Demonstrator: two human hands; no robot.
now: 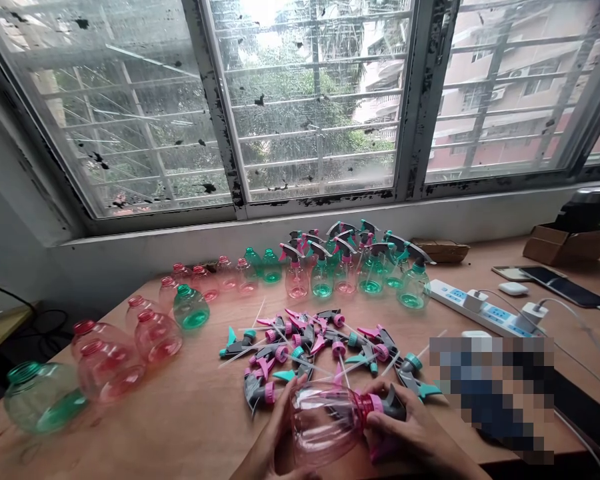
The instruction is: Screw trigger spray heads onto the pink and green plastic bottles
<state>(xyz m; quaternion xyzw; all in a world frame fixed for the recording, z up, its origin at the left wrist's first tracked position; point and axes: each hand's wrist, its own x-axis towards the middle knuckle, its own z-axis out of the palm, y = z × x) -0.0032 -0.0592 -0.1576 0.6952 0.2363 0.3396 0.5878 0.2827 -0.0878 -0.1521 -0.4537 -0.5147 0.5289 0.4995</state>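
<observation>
A clear pink spray bottle (pixel 325 423) lies tilted on its side between my hands, close to the table's front edge. My left hand (pixel 283 427) is wrapped round its body from the left. At the neck, my right hand (pixel 397 423) grips a dark grey trigger sprayer (pixel 393 405) with a pink collar (pixel 376 403), which sits at the bottle's mouth. Whether the collar is fully threaded I cannot tell. Just beyond my hands lies a heap of loose trigger sprayers (pixel 305 337), grey with pink or teal parts and thin clear tubes.
Open pink bottles (pixel 157 337) and green bottles (pixel 43 399) line the left and back. Bottles with sprayers fitted (pixel 371 273) stand at the back middle. To the right are a white power strip (pixel 480 310) with cables, a phone (pixel 567 285) and a cardboard box (pixel 563 245).
</observation>
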